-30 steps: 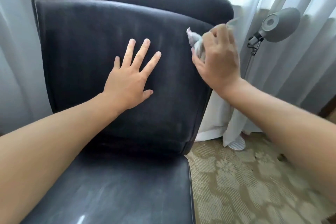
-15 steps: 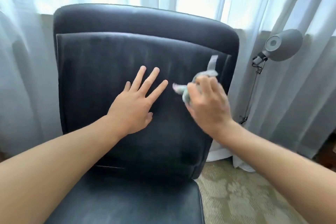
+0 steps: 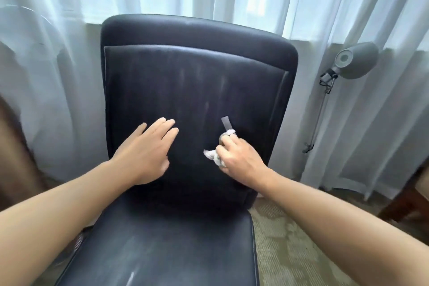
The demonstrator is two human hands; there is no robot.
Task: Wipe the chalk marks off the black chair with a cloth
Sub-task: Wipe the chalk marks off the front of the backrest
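Head view: right hand (image 3: 239,158) grips cloth (image 3: 214,154) beside flat left hand (image 3: 146,151).

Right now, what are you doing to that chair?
A person is wiping chalk off the black chair. The right hand grips a bunched-up cloth against the lower backrest, while the left hand lies flat on the backrest beside it. Faint pale streaks still show higher up the backrest, and a white mark remains on the seat.
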